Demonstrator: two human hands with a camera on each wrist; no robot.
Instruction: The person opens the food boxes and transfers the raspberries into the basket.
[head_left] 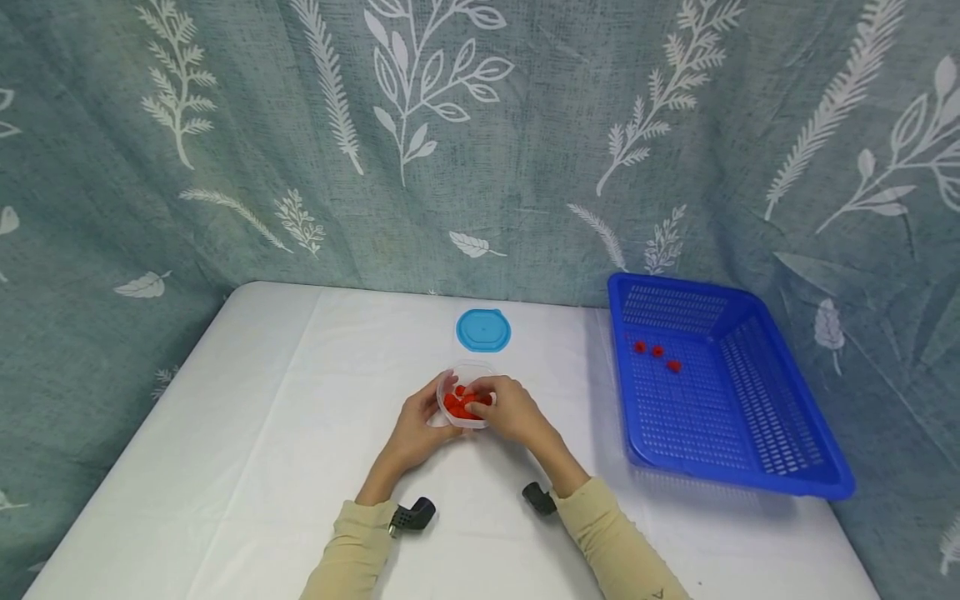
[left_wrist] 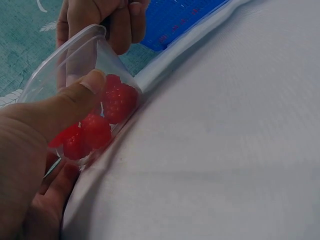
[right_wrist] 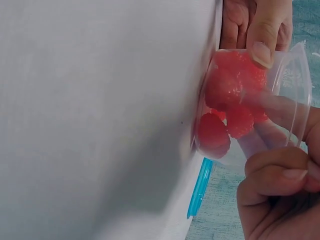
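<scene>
A clear plastic tub (head_left: 441, 406) with several red raspberries (left_wrist: 120, 102) in it stands on the white table, near the middle in the head view. My left hand (head_left: 415, 427) grips the tub from the left side, its thumb (left_wrist: 75, 100) along the near wall. From the right, my right hand (head_left: 513, 410) reaches over the rim. Its thumb and a finger (right_wrist: 280, 107) are down inside, around a raspberry (right_wrist: 240, 121), while the other fingers stay curled outside. Beyond the tub lies its round blue lid (head_left: 483, 330), flat on the table.
At the right of the table sits a large blue perforated basket (head_left: 682, 417) with three small red raspberries (head_left: 657, 352) on its floor. A patterned green cloth (head_left: 525, 217) hangs behind the table (head_left: 300, 467).
</scene>
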